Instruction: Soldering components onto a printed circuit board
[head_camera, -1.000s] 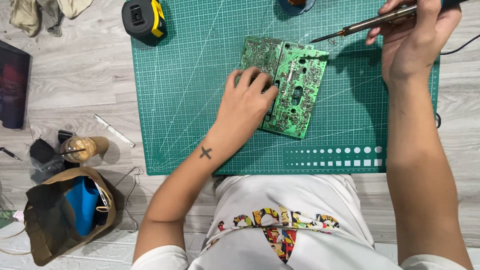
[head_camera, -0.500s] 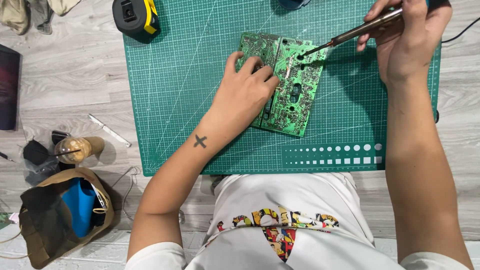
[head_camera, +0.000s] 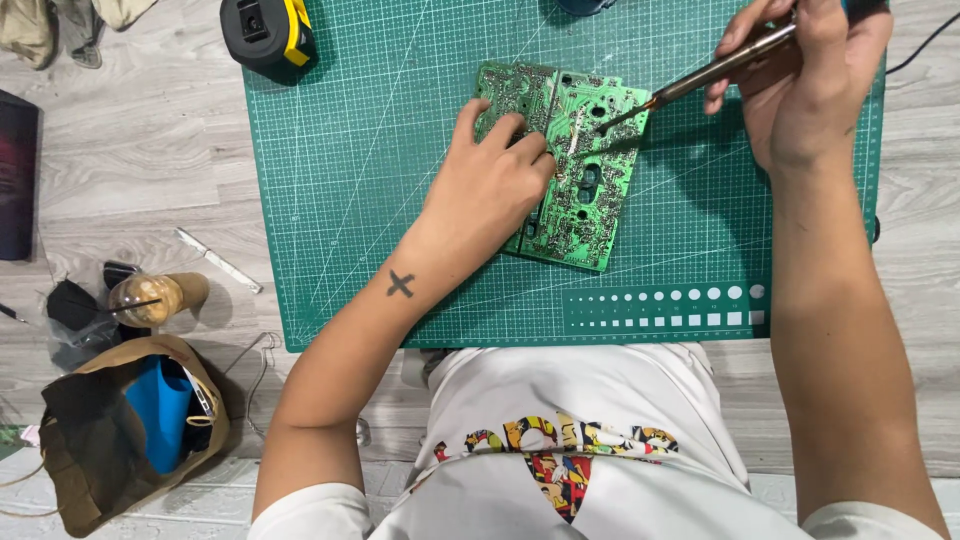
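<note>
Fingers (head_camera: 500, 135) of the left hand (head_camera: 487, 195) lie spread and flat on the green printed circuit board (head_camera: 580, 185), pressing it down rather than gripping it; the board rests near the middle of the green gridded cutting mat (head_camera: 350, 170) on the grey wood-grain desk (head_camera: 130, 170). Right hand (head_camera: 810, 85), beyond the board's far right corner, is closed around the slim metal-shafted soldering iron (head_camera: 715, 68), whose tip touches the board's upper right area, just beside the left fingertips. Burning those fingertips looks like the main risk, since the tip works so near them; a slip of the board under light pressure could also drag the tip across neighbouring solder joints. Left of the mat sit a black-and-yellow tape measure (head_camera: 267, 32), a small grey blade (head_camera: 218, 260) and an open brown paper bag (head_camera: 125, 430).
</note>
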